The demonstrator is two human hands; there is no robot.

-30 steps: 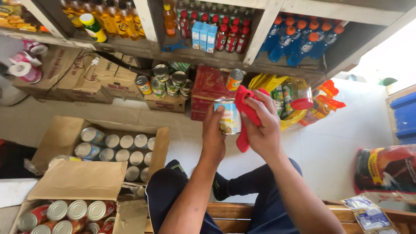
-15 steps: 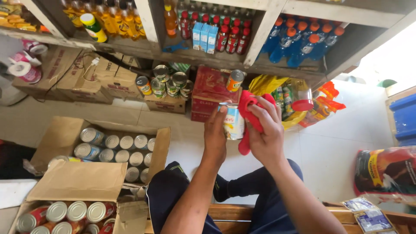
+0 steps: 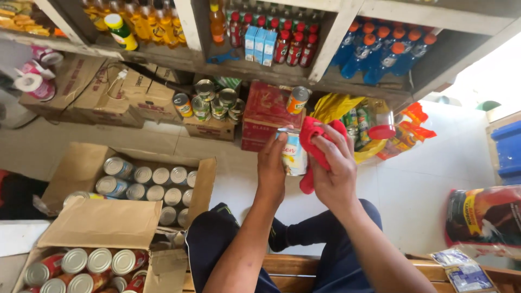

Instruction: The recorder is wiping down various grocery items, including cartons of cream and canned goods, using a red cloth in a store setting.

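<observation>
My left hand (image 3: 271, 169) grips a small tin can (image 3: 293, 153) with a pale label, held upright in front of me. My right hand (image 3: 332, 172) presses a red cloth (image 3: 313, 142) against the can's right side, the cloth draped over my fingers and hanging below. Both hands meet above my knees, in dark trousers (image 3: 217, 244). Beneath my left arm on the floor is an open cardboard box (image 3: 76, 168) with several silver-topped cans (image 3: 146, 184). A second open box (image 3: 103, 222) at the lower left holds several cans with red labels (image 3: 81, 268).
Shelves at the top carry bottles of orange, red and blue drinks (image 3: 380, 54) and small blue cartons (image 3: 260, 46). Below stand cardboard boxes (image 3: 108, 92), stacked cans (image 3: 214, 103) and a red box (image 3: 266, 116). A large bag (image 3: 483, 217) lies at right, a wooden bench (image 3: 293, 268) under me.
The can has turned slightly in my left hand while my right hand slid the red cloth down over its side. Both hands stay in about the same place.
</observation>
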